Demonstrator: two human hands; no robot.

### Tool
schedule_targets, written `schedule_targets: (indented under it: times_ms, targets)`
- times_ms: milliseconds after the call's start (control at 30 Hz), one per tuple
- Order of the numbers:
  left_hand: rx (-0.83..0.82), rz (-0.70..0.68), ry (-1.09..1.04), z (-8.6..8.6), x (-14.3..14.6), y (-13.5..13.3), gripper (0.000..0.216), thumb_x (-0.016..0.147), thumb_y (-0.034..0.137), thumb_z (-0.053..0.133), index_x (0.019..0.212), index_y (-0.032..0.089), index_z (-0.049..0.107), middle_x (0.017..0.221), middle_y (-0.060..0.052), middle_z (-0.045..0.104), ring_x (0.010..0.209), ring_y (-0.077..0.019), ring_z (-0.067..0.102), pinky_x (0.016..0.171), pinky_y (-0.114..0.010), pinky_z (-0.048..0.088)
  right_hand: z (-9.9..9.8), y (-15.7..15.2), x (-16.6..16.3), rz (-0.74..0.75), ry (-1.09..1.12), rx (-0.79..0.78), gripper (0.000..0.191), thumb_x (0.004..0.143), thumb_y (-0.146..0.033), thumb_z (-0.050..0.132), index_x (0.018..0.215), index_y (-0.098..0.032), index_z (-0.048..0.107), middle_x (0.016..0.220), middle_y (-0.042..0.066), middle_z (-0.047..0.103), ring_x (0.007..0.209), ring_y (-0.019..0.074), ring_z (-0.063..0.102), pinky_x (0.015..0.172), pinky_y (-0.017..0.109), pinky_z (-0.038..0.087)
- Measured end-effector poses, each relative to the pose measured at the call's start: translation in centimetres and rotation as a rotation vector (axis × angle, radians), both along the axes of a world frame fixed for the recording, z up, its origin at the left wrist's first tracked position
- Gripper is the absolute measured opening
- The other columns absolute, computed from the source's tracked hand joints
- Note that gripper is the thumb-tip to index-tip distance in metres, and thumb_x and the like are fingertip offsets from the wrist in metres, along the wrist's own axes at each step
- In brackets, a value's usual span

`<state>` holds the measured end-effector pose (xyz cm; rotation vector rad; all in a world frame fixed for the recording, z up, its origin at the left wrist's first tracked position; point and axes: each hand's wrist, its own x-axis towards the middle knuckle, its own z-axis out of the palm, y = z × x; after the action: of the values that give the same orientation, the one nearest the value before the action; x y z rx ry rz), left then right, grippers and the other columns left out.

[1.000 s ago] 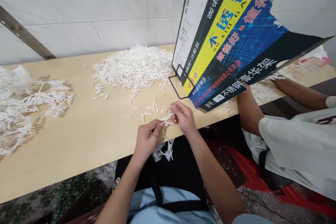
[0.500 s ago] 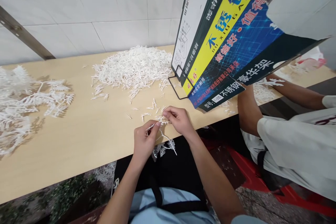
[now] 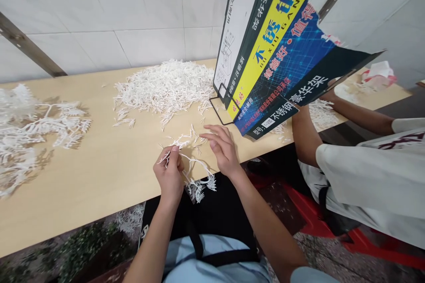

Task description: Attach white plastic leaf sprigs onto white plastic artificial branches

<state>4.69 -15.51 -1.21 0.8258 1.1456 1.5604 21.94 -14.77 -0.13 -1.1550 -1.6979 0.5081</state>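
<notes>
The left forearm enters at the lower edge, left of center, and extends upward and rightward; the left hand, below and left of the frame center, is curled, thumb uppermost and closed against bent fingers. The right forearm rises leftward from the lower right-center; the right hand, slightly higher and apart, has fingers extended leftward and thumb separated.

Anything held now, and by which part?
Left grip holds a white branch among its upper twigs; the exact pinch spot is hidden. Right grip is open, holding nothing.
</notes>
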Motion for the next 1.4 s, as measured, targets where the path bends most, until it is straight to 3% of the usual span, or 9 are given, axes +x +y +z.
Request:
schedule_targets:
  times_ms: [267,400,533,633,833,933,1100,1267,1400]
  targets:
    - [-0.09,-0.145,-0.101,2.3,-1.9,-1.3,0.021,0.083,0.033,0.08,0.078,0.014,0.072,0.053,0.008,0.033,0.047,-0.0049,0.025,0.045,-0.02,0.021,-2.2,-8.8,-1.9,0.319,0.433,-0.312,0.049,0.091,-0.048,0.075,0.135,-0.028,0.065,0.082,0.002,0.07,0.079,0.0221,0.067,0.087,0.04,0.053]
    - [0.005,-0.068,-0.014,3.6,-4.5,-2.7,0.016,0.079,0.027,0.081,0.073,0.014,0.074,0.055,0.003,0.048,0.048,-0.0049,0.031,0.048,-0.021,0.025,-2.9,-10.7,-1.2,0.549,0.757,-0.525,0.063,0.083,-0.065,0.078,0.128,-0.021,0.071,0.074,0.001,0.065,0.072,0.0203,0.066,0.08,0.037,0.055]
    - [0.041,0.085,0.027,3.8,-7.3,-2.8,0.011,0.075,0.021,0.083,0.072,0.013,0.076,0.056,0.001,0.057,0.046,-0.0041,0.033,0.047,-0.021,0.025,-3.5,-10.4,-0.2,0.566,0.717,-0.605,0.043,0.08,-0.039,0.089,0.117,-0.019,0.076,0.075,-0.001,0.067,0.081,0.0187,0.071,0.1,0.04,0.05]
    - [0.027,0.152,0.069,3.2,-8.9,-3.0,0.011,0.072,0.02,0.085,0.072,0.013,0.077,0.054,0.001,0.057,0.046,-0.0047,0.034,0.048,-0.022,0.026,-3.7,-9.8,0.1,0.684,0.853,-0.716,0.048,0.086,-0.049,0.08,0.12,-0.015,0.075,0.085,0.006,0.071,0.08,0.0211,0.071,0.077,0.035,0.054]
    - [-0.237,0.119,0.191,2.4,-12.0,-4.1,0.024,0.071,0.033,0.087,0.076,0.012,0.076,0.053,0.003,0.053,0.049,-0.0077,0.037,0.049,-0.024,0.027,-3.3,-8.1,-1.5,0.48,0.863,-0.831,0.021,0.087,-0.028,0.071,0.102,-0.014,0.077,0.076,0.006,0.073,0.059,0.0141,0.062,0.059,0.026,0.048]
    - [-0.436,0.24,0.655,3.1,-13.5,-4.9,0.035,0.081,0.048,0.078,0.089,0.013,0.08,0.066,-0.004,0.065,0.062,-0.0193,0.057,0.061,-0.034,0.044,-3.1,-7.5,-2.9,0.345,0.851,-0.843,0.018,0.089,-0.028,0.064,0.092,-0.014,0.076,0.061,0.002,0.066,0.049,0.0116,0.053,0.048,0.023,0.04]
    - [0.285,0.665,1.314,5.9,-11.4,-7.2,0.024,0.085,0.029,0.077,0.107,0.019,0.079,0.099,-0.014,0.074,0.098,-0.0338,0.068,0.092,-0.05,0.049,-1.7,-7.2,-4.3,0.318,0.784,-0.804,0.024,0.095,-0.032,0.057,0.099,-0.016,0.074,0.058,-0.002,0.057,0.05,0.0123,0.048,0.046,0.022,0.036]
    - [0.65,0.044,0.98,6.6,-3.1,-7.0,0.016,0.093,0.009,0.064,0.101,0.02,0.071,0.098,-0.007,0.074,0.085,-0.0186,0.07,0.076,-0.031,0.054,1.1,-6.6,-4.3,0.404,0.5,-0.581,0.036,0.107,-0.038,0.041,0.113,-0.018,0.071,0.073,0.001,0.064,0.069,0.0169,0.061,0.063,0.027,0.047]
    - [0.513,-0.048,0.777,2.9,-1.0,-4.4,0.012,0.101,0.018,0.055,0.102,0.019,0.067,0.101,-0.008,0.069,0.096,-0.0196,0.067,0.082,-0.032,0.054,2.1,-5.7,-3.5,0.416,0.153,-0.378,0.017,0.1,-0.022,0.051,0.103,-0.019,0.068,0.083,0.001,0.068,0.077,0.017,0.063,0.074,0.029,0.049]
